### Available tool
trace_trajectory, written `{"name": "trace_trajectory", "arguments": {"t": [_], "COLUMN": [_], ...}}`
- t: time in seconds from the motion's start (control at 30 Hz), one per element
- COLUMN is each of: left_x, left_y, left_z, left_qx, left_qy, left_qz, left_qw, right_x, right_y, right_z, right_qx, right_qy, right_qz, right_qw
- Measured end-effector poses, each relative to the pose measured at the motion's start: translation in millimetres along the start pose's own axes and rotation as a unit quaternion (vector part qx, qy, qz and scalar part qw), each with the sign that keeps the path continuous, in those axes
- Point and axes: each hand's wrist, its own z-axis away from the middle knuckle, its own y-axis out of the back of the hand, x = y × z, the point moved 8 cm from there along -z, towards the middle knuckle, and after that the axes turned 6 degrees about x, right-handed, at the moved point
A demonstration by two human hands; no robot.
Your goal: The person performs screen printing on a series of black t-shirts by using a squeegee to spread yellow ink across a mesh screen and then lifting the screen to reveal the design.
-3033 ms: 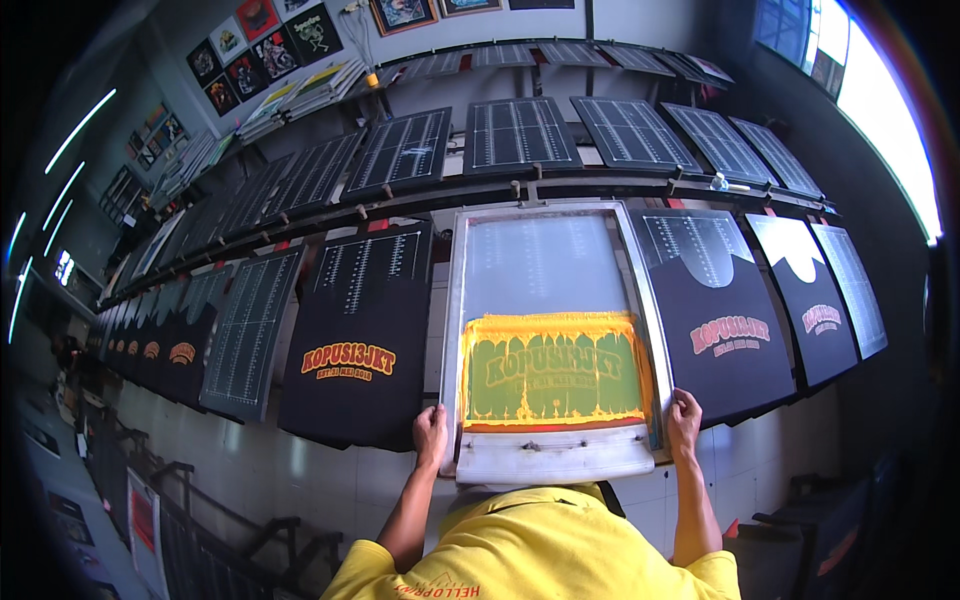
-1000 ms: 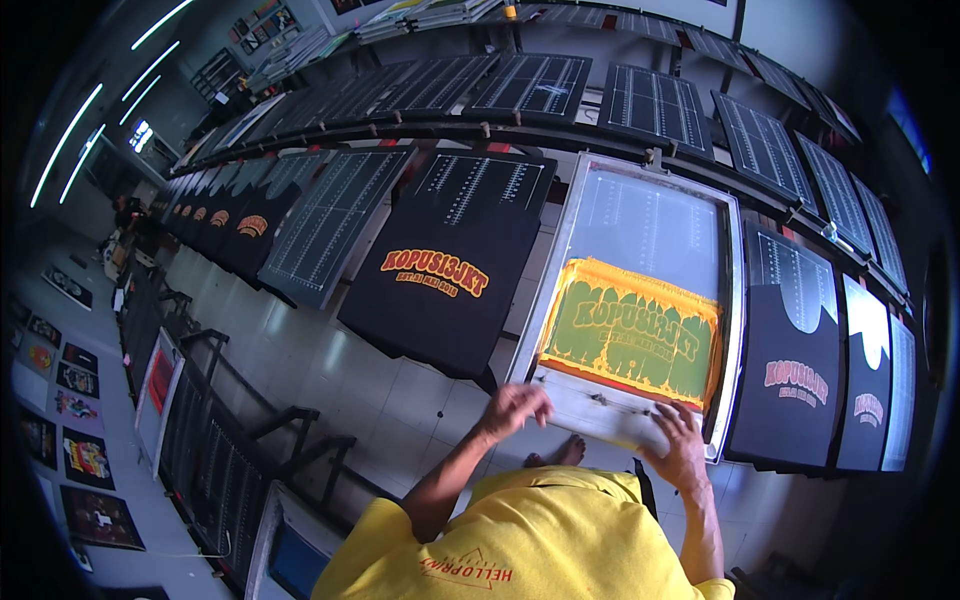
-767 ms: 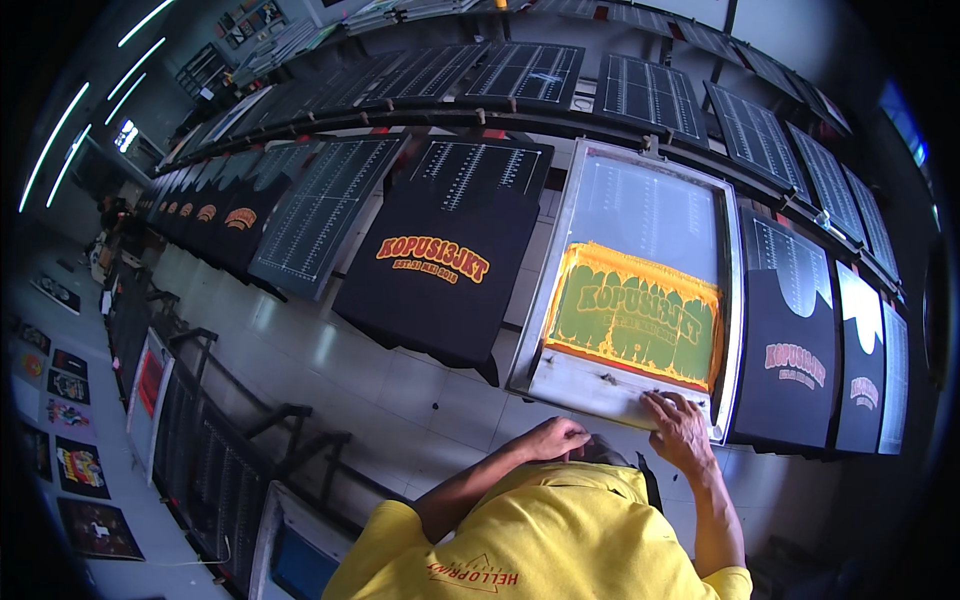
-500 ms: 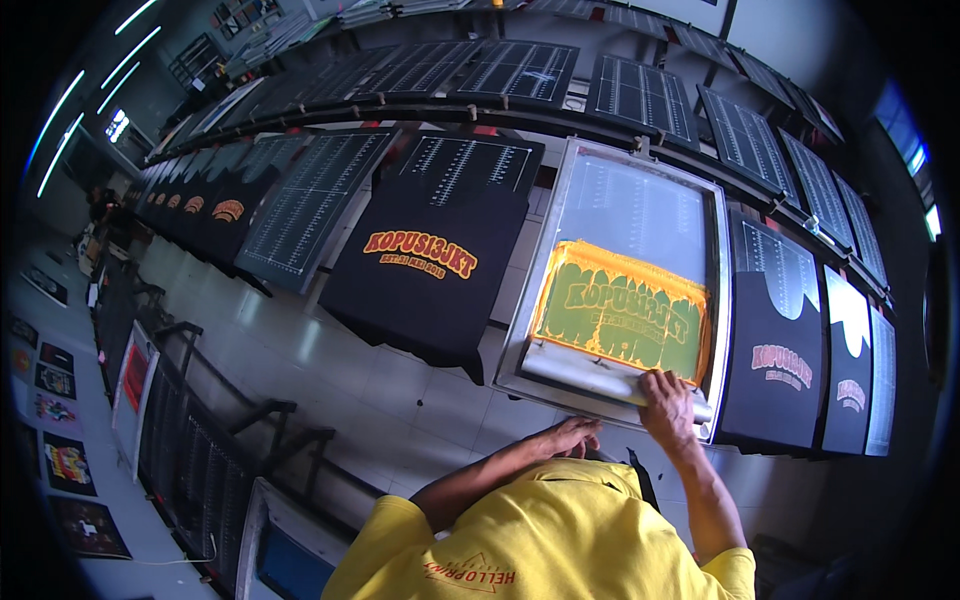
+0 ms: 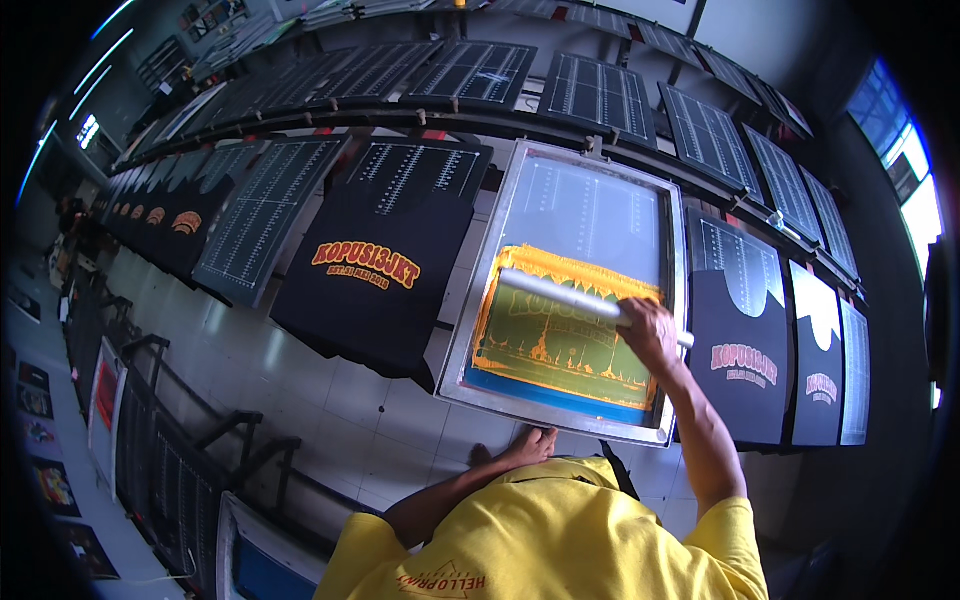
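A silkscreen frame (image 5: 676, 300) with a silver metal rim lies in front of me. Its lower mesh carries a green-looking printed area (image 5: 560, 350) edged and streaked with orange-yellow ink (image 5: 575, 262). My right hand (image 5: 650, 333) is wrapped round the right part of a long pale squeegee (image 5: 562, 294), which crosses the upper part of the inked area. My left hand (image 5: 530, 447) is at the frame's near edge, its fingers curled together against the rim; their undersides are hidden.
Left of the frame, a black shirt (image 5: 360, 310) with red-and-yellow lettering lies on a board. More printed black shirts (image 5: 742, 350) lie to the right. Gridded boards (image 5: 600, 98) line the rack behind. Another screen frame (image 5: 225, 545) stands at the lower left, near dark metal supports (image 5: 225, 430).
My right hand has moved the squeegee from the near end of the mesh up to the far part of the inked area. My left hand has come to the near rim. The view has shifted right.
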Motion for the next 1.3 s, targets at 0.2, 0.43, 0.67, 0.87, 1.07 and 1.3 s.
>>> {"name": "trace_trajectory", "arguments": {"t": [0.2, 0.43, 0.67, 0.87, 1.07, 1.3], "left_x": [21.1, 41.3, 31.7, 15.6, 0.9, 141.2], "left_y": [0.1, 0.1, 6.8, 11.0, 17.4, -0.4], "left_z": [5.9, 23.8, 17.1, 2.9, 1.6, 68.9], "left_qx": [0.005, 0.068, 0.057, 0.027, 0.001, 0.051], "left_qy": [-0.088, -0.017, -0.004, -0.056, 0.009, -0.097], "left_qz": [-0.146, -0.22, -0.23, -0.148, -0.174, -0.335], "left_qw": [0.985, 0.973, 0.971, 0.987, 0.985, 0.936], "right_x": [43.0, 55.2, 26.4, -37.2, -62.7, -64.5], "right_y": [-28.0, -47.6, -41.5, -20.8, -13.4, -10.5], "right_z": [-45.6, -57.6, -7.4, 74.4, 109.8, 111.4], "right_qx": [-0.062, -0.102, -0.117, -0.096, -0.09, -0.091], "right_qy": [-0.029, -0.035, -0.019, -0.011, 0.008, 0.005], "right_qz": [0.034, 0.051, 0.023, 0.018, 0.023, 0.033], "right_qw": [0.997, 0.993, 0.993, 0.995, 0.996, 0.995]}}
